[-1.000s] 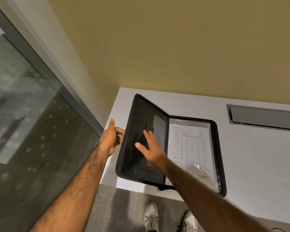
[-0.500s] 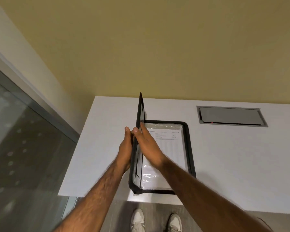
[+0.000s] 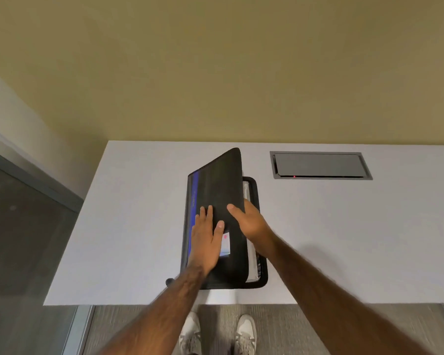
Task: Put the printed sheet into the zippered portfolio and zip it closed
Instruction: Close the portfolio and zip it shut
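Note:
The black zippered portfolio [image 3: 221,185] lies on the white table [image 3: 139,226] near its front edge, its cover tilted down but still partly raised on the right. My left hand [image 3: 207,242] lies flat on the cover with straight fingers. My right hand [image 3: 249,221] holds the cover's right edge, thumb on top and fingers under it. A strip of the printed sheet [image 3: 251,257] in clear plastic shows in the gap beneath the cover. A small white label with a pink dot sits on the cover. A zipper pull [image 3: 169,281] sticks out at the near left corner.
A grey recessed cable hatch [image 3: 319,165] with a red light is set into the table at the back right. A yellow wall runs behind the table, a glass partition [image 3: 23,239] stands at left. My shoes [image 3: 218,334] show below the front edge.
The cover has swung from open at left, through upright, over to the right above the sheet. My left hand moved from the cover's edge onto its outside; my right hand now holds its right edge.

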